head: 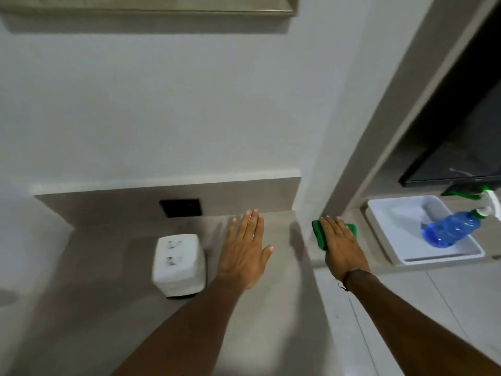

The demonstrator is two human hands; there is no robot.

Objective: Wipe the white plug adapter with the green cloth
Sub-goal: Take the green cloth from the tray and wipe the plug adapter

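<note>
The white plug adapter (179, 264) is a chunky block with socket holes on its top face, standing on the grey counter (113, 316). My left hand (245, 252) lies flat and open on the counter just right of the adapter, not touching it. My right hand (343, 246) rests palm down on the folded green cloth (320, 237), which lies on a lower ledge to the right. Its fingers are flat on the cloth rather than curled around it.
A black wall socket (181, 208) sits in the backsplash behind the adapter. Right of the cloth, a white tray (393, 240) holds a blue spray bottle (450, 226). A dark screen (455, 158) stands above the tray. A wall corner (320, 158) separates both surfaces.
</note>
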